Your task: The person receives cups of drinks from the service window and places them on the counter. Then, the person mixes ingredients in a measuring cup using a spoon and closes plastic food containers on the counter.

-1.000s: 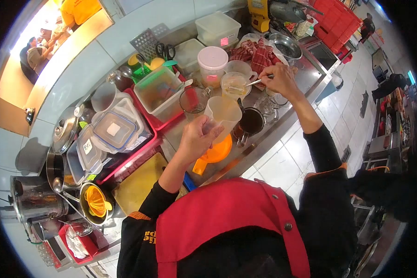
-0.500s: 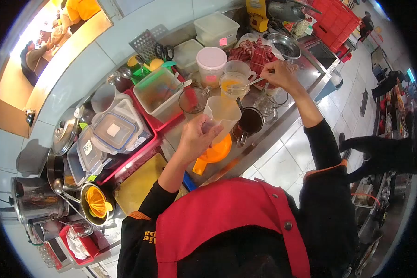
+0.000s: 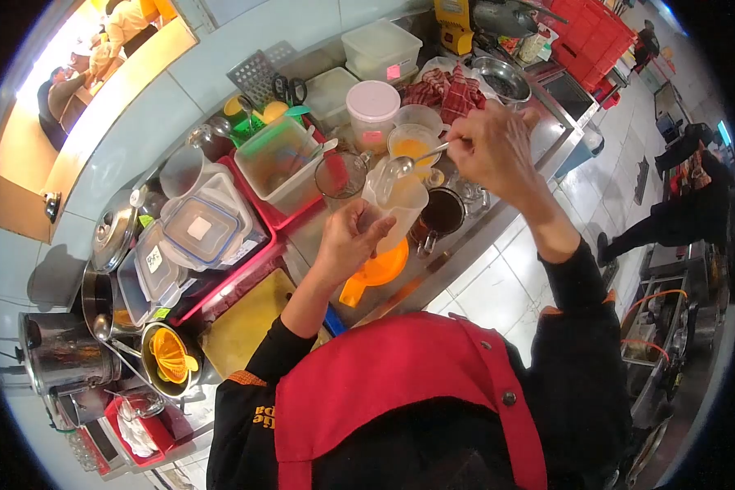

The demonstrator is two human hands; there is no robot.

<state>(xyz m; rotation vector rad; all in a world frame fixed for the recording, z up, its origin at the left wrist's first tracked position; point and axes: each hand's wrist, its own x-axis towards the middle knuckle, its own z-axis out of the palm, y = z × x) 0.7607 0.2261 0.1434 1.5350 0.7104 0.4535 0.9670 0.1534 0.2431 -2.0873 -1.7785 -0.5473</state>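
Observation:
A translucent plastic jug [image 3: 407, 204] is gripped by my left hand [image 3: 349, 243], its mouth tilted upward. My right hand [image 3: 496, 151] pinches the handle of a metal spoon [image 3: 398, 167], whose bowl is over the jug's rim. Whether the spoon carries anything is hard to make out. Just behind stands a clear container with yellow-orange contents [image 3: 415, 147]. To the jug's left is an empty-looking glass mug [image 3: 335, 181]; to its right, a glass mug of dark liquid [image 3: 443, 214]. Partly under the jug lies an orange plastic utensil with a handle [image 3: 382, 266].
A white-lidded tub [image 3: 373, 106] and red checked cloth [image 3: 459, 96] stand behind the containers. Left are a red tray [image 3: 276, 214] with plastic boxes and a yellow cutting board [image 3: 249, 327]. Someone in dark clothes [image 3: 686, 204] is off to the right.
My right hand has brought the spoon from the orange-filled container leftward and nearer to me, over the jug. The left hand and jug have barely moved. The person at right has shifted.

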